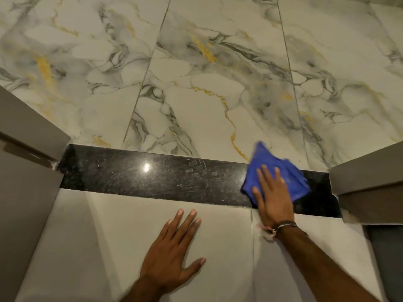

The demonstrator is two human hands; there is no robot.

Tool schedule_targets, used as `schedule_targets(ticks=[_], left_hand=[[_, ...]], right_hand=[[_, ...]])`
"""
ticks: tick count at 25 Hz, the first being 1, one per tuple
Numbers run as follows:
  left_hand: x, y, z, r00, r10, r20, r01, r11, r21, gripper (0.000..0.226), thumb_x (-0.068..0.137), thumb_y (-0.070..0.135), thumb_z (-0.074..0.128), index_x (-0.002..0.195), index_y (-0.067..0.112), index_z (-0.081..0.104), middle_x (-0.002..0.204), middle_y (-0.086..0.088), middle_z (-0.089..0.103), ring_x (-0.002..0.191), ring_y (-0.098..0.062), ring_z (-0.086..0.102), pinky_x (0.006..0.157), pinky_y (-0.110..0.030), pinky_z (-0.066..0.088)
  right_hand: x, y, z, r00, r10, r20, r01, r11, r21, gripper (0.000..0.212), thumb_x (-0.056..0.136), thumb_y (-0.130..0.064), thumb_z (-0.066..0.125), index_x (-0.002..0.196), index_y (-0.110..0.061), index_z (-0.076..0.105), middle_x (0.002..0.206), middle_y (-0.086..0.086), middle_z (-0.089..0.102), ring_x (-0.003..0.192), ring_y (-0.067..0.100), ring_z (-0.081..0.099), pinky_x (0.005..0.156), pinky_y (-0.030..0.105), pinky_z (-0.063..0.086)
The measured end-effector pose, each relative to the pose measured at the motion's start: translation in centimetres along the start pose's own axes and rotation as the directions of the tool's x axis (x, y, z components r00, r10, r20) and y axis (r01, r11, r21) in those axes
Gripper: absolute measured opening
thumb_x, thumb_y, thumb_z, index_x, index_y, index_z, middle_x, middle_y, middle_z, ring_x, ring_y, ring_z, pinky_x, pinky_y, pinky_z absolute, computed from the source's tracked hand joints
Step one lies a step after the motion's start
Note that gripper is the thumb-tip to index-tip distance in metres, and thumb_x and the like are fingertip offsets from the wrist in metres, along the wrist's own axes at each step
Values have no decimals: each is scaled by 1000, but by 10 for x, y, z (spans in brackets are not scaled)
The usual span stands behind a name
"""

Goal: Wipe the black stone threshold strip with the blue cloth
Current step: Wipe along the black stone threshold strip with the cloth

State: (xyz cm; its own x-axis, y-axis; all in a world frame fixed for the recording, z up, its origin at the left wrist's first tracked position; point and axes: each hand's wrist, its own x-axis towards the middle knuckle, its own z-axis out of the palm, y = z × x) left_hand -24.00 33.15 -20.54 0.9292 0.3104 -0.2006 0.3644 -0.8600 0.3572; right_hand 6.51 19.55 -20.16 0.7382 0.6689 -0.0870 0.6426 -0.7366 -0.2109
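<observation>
The black stone threshold strip [152, 177] runs left to right across the doorway, speckled and glossy with a light glare and faint smear marks near its middle. The blue cloth [290, 175] lies crumpled on the strip's right part, one corner reaching onto the marble tile beyond. My right hand [272, 197] presses flat on the cloth's near left side, fingers spread. My left hand [174, 249] rests flat and spread on the plain pale tile in front of the strip, holding nothing.
Grey door-frame posts stand at both ends of the strip, left [28, 136] and right [368, 177]. Marble-patterned tiles with gold and grey veins [207, 73] lie beyond the strip. Plain pale tiles [109, 236] lie on the near side.
</observation>
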Motion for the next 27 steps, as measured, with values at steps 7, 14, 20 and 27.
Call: schedule_targets(ticks=[7, 14, 20, 27], left_hand=[[-6, -13, -5, 1000, -22, -17, 22, 1000, 7, 88, 94, 73, 39, 162, 26, 9, 171, 8, 1, 158, -21, 3, 122, -36, 8], [-46, -59, -14, 976, -206, -74, 206, 979, -7, 87, 94, 72, 38, 162, 27, 9, 171, 9, 3, 158, -20, 3, 122, -34, 4], [-70, -93, -26, 933, -327, -147, 322, 945, -59, 85, 94, 70, 37, 162, 28, 10, 171, 8, 6, 158, -19, 1, 121, -36, 11], [-86, -134, -41, 815, -536, -220, 532, 842, -83, 88, 89, 69, 36, 162, 24, 14, 170, 6, 4, 157, -17, 0, 122, -37, 12]], right_hand=[[11, -101, 25, 942, -326, 72, 327, 945, 12, 57, 102, -47, 25, 155, -25, 21, 165, -2, 13, 152, 26, 2, 123, 45, 13], [26, -186, 38, 834, -545, 92, 544, 838, 35, 53, 102, -44, 28, 151, -23, 33, 162, 1, 24, 152, 29, 11, 122, 46, 19], [39, -266, 53, 788, -601, 132, 601, 798, 45, 53, 103, -43, 28, 153, -23, 28, 164, 1, 19, 152, 30, 5, 122, 47, 15], [44, -355, 66, 722, -673, 158, 665, 739, 106, 55, 103, -43, 28, 153, -21, 28, 165, 5, 16, 152, 32, 4, 121, 48, 14]])
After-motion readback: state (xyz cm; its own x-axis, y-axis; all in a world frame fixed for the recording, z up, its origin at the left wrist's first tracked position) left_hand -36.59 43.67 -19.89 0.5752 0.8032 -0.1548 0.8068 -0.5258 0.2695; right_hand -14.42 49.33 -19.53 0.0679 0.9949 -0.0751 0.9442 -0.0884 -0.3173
